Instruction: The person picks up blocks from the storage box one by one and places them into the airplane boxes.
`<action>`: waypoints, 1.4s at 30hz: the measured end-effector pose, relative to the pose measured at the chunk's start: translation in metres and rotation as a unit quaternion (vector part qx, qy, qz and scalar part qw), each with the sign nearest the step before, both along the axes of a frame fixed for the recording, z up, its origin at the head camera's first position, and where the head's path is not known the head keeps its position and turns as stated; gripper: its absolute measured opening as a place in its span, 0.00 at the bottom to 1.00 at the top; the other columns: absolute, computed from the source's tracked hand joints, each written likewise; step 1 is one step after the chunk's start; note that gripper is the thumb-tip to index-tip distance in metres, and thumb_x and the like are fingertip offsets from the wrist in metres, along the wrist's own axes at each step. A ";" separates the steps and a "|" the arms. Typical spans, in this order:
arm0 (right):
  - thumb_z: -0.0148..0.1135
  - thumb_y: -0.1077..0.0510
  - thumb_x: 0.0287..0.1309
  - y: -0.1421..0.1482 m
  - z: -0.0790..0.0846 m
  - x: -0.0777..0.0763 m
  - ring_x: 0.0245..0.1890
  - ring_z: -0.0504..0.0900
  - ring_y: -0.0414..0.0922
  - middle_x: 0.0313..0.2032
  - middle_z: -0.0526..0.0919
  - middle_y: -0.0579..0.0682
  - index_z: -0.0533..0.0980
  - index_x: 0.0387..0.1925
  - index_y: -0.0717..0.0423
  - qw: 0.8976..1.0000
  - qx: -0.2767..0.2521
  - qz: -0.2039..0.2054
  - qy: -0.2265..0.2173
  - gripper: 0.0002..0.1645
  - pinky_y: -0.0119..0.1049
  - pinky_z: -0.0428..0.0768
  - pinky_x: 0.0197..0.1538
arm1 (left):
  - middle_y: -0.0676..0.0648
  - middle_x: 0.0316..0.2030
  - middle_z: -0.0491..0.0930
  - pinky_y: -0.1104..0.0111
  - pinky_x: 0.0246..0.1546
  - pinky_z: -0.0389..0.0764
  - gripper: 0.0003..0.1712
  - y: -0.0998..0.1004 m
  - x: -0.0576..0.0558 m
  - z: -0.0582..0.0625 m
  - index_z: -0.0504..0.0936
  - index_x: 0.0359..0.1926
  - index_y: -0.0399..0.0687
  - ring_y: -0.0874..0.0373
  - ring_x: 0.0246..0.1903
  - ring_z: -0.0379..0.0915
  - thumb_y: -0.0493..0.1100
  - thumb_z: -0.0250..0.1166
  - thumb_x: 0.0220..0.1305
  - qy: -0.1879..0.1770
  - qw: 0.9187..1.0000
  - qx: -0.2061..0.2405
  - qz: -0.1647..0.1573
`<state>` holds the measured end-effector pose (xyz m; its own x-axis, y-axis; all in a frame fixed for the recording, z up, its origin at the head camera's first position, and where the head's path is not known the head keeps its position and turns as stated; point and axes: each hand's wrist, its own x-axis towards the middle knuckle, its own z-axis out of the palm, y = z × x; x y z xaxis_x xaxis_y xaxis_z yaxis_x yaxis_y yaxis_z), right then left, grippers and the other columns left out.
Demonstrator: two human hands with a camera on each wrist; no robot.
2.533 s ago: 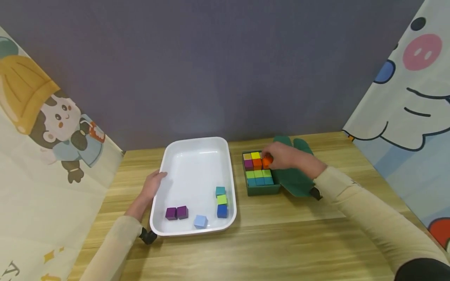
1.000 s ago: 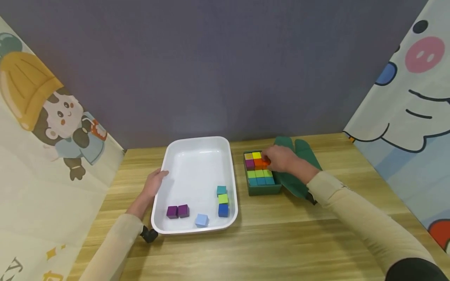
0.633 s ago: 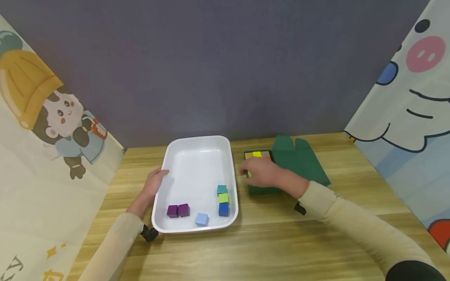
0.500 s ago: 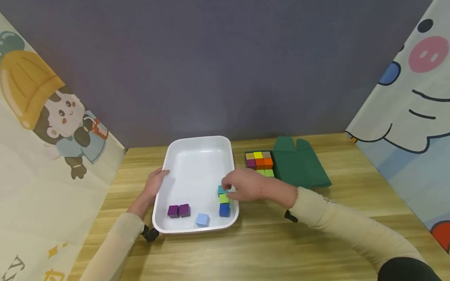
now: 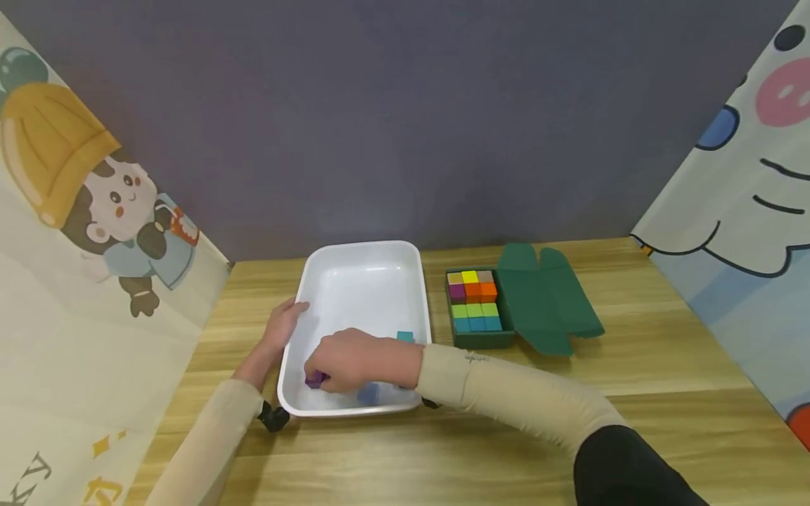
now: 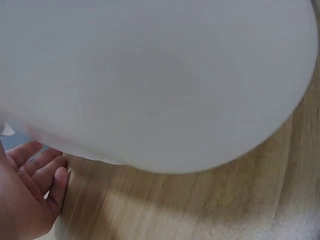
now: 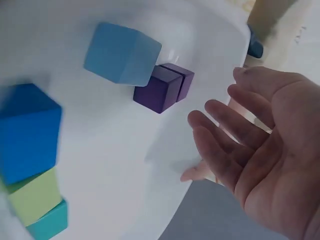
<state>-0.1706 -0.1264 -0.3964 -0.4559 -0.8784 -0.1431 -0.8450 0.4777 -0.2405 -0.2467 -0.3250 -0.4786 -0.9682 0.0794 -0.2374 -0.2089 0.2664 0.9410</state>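
Note:
My left hand (image 5: 281, 327) holds the left rim of a white tray (image 5: 361, 295), thumb over the edge and fingers along the outside. The left wrist view shows those fingers (image 6: 47, 175) bent beside the tray's wall. Over the tray's near-left part is my right hand (image 5: 348, 358), close to two purple cubes (image 7: 159, 90) that stand side by side. In the right wrist view its fingers (image 7: 235, 125) are spread and loosely bent, with nothing in them. A light blue cube (image 7: 120, 55) lies nearby; blue (image 7: 30, 132), lime (image 7: 37, 197) and teal (image 7: 52, 220) cubes form a row.
Right of the tray, a green box (image 5: 484, 341) holds rows of yellow, purple, orange, lime and teal cubes. Its lid (image 5: 547, 309) lies folded back to the right on the wooden table (image 5: 506, 393). A grey wall (image 5: 405, 140) stands behind.
My right hand has left the orange cube in the green box and moved left across the tray to the purple cubes. My left hand has stayed on the tray's rim.

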 end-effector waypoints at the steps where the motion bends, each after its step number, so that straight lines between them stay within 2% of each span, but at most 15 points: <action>1: 0.63 0.51 0.62 -0.005 -0.001 -0.003 0.26 0.74 0.34 0.25 0.76 0.33 0.81 0.37 0.40 1.000 0.008 0.000 0.004 0.03 0.29 0.73 0.29 | 0.28 0.53 0.74 0.58 0.39 0.85 0.33 0.000 0.000 0.001 0.61 0.70 0.36 0.48 0.41 0.80 0.52 0.50 0.74 0.001 1.000 0.000 0.000; 8: 0.70 0.45 0.56 -0.028 -0.009 -0.021 0.29 0.75 0.35 0.31 0.79 0.34 0.81 0.44 0.38 0.998 0.059 -0.022 0.013 0.14 0.31 0.75 0.32 | 0.29 0.57 0.72 0.61 0.45 0.82 0.32 0.004 -0.005 0.001 0.62 0.69 0.36 0.43 0.51 0.75 0.52 0.49 0.74 0.002 1.000 -0.007 -0.009; 11: 0.72 0.43 0.53 -0.032 -0.014 -0.026 0.29 0.75 0.36 0.30 0.79 0.34 0.82 0.39 0.39 0.997 0.071 -0.028 0.023 0.13 0.33 0.76 0.33 | 0.29 0.57 0.72 0.59 0.49 0.80 0.31 0.007 -0.005 0.003 0.62 0.69 0.34 0.40 0.53 0.73 0.50 0.48 0.75 0.001 1.000 -0.009 -0.010; 15: 0.72 0.45 0.53 -0.035 -0.022 -0.029 0.28 0.75 0.37 0.28 0.78 0.34 0.80 0.33 0.39 0.996 0.084 -0.028 0.022 0.09 0.32 0.75 0.32 | 0.28 0.59 0.70 0.53 0.53 0.78 0.31 0.010 -0.006 0.004 0.60 0.70 0.34 0.37 0.56 0.70 0.48 0.48 0.75 -0.013 1.000 0.013 -0.011; 20: 0.69 0.50 0.57 -0.041 -0.029 -0.031 0.27 0.75 0.36 0.26 0.77 0.35 0.79 0.32 0.40 0.997 0.080 -0.014 0.021 0.05 0.31 0.75 0.30 | 0.31 0.60 0.70 0.55 0.54 0.78 0.33 0.009 -0.010 0.001 0.58 0.72 0.37 0.40 0.57 0.71 0.51 0.48 0.75 -0.010 1.000 0.005 -0.006; 23: 0.68 0.50 0.56 -0.041 -0.028 -0.031 0.27 0.75 0.36 0.27 0.77 0.35 0.78 0.33 0.39 0.997 0.074 -0.016 0.019 0.05 0.30 0.75 0.31 | 0.32 0.60 0.70 0.55 0.54 0.77 0.33 0.007 -0.009 0.001 0.58 0.72 0.38 0.40 0.57 0.71 0.52 0.47 0.74 -0.008 1.000 0.001 -0.007; 27: 0.69 0.49 0.55 -0.035 -0.018 -0.024 0.26 0.75 0.35 0.26 0.76 0.34 0.77 0.31 0.39 0.998 0.059 -0.019 0.004 0.06 0.29 0.74 0.30 | 0.31 0.59 0.71 0.56 0.53 0.78 0.32 0.004 -0.007 0.000 0.60 0.71 0.37 0.42 0.55 0.72 0.51 0.48 0.74 -0.010 1.000 0.001 -0.005; 32: 0.66 0.49 0.58 -0.019 0.008 -0.014 0.26 0.74 0.35 0.25 0.76 0.36 0.74 0.32 0.42 1.000 0.018 -0.003 0.003 0.08 0.28 0.73 0.28 | 0.31 0.54 0.75 0.63 0.45 0.81 0.28 0.001 -0.005 -0.002 0.66 0.66 0.34 0.48 0.47 0.77 0.49 0.49 0.74 0.012 1.000 -0.010 0.008; 35: 0.67 0.48 0.58 0.000 0.025 -0.008 0.26 0.73 0.36 0.25 0.75 0.37 0.75 0.35 0.43 1.000 0.000 -0.003 0.017 0.09 0.29 0.72 0.28 | 0.33 0.51 0.78 0.64 0.41 0.83 0.29 0.002 -0.005 -0.002 0.67 0.66 0.33 0.52 0.42 0.79 0.49 0.50 0.74 0.017 1.000 -0.004 0.004; 38: 0.68 0.49 0.57 0.026 0.042 -0.005 0.27 0.73 0.36 0.27 0.75 0.36 0.77 0.37 0.45 1.000 -0.017 -0.012 0.019 0.10 0.28 0.73 0.29 | 0.33 0.48 0.79 0.61 0.38 0.85 0.30 0.003 -0.004 -0.002 0.66 0.66 0.32 0.53 0.38 0.81 0.50 0.50 0.74 0.008 1.000 0.002 0.000; 42: 0.69 0.51 0.56 0.065 0.063 -0.005 0.29 0.73 0.35 0.27 0.75 0.35 0.79 0.38 0.47 0.999 -0.031 -0.035 0.028 0.10 0.26 0.74 0.32 | 0.32 0.48 0.78 0.58 0.36 0.85 0.32 0.001 -0.002 -0.002 0.64 0.68 0.33 0.52 0.35 0.81 0.51 0.50 0.73 0.000 1.000 -0.016 0.003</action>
<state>-0.1761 -0.0610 -0.3331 -0.5222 -0.8506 -0.0615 -0.8228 0.5215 -0.2256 -0.2489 -0.3238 -0.4804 -0.9687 0.0664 -0.2391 -0.2099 0.2951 0.9321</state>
